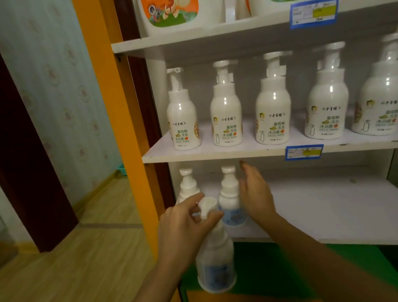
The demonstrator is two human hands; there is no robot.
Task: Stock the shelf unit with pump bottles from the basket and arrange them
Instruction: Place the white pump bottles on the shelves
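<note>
My left hand (pixel 185 227) grips the pump head of a white pump bottle with a blue label (pixel 215 263), which hangs in front of the lower shelf (pixel 342 212). Two more blue-label pump bottles stand at the shelf's left end, one (pixel 187 185) by the side wall and one (pixel 231 197) right of it. My right hand (pixel 254 191) is flat against the right side of that second bottle, fingers straight and apart. The basket is out of view.
The middle shelf (pixel 218 152) carries a row of several white pump bottles with orange labels (pixel 273 104). Large white jugs (pixel 179 0) fill the top shelf. An orange upright (pixel 122 125) borders the unit on the left. Wooden floor (pixel 58 285) spreads to the left.
</note>
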